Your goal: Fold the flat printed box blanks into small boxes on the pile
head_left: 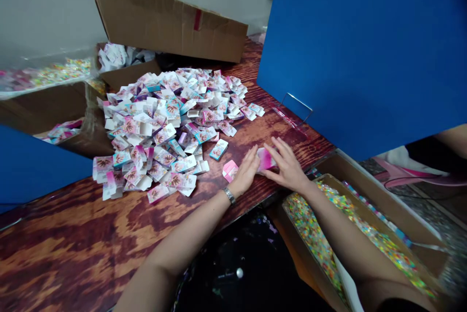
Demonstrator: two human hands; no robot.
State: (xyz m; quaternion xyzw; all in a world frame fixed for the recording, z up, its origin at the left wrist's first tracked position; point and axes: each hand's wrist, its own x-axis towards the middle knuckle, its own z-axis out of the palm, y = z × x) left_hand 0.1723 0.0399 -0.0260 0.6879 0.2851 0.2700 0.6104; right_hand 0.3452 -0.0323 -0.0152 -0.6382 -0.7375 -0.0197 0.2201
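Observation:
A small pink-and-white carton [266,158] is on the wood-patterned table between my two hands. My left hand [246,174], with a metal watch band at the wrist, has its fingers straight and together along the carton's left side. My right hand [286,165] grips the carton's right side, thumb at the near edge and fingers at the far one. Just left of my left hand lies another pink carton [229,170]. A blue-edged carton [219,149] rests a little farther off. Beyond it spreads a large heap of small printed cartons [164,132], many with open flaps.
A big cardboard box [164,15] stands behind the heap. At the left, another box [47,102] holds colourful packets. Blue panels [357,49] rise at right and left. Below my right arm are boxes of shiny small packets [310,224]. A wire handle [297,106] sticks out at the right panel.

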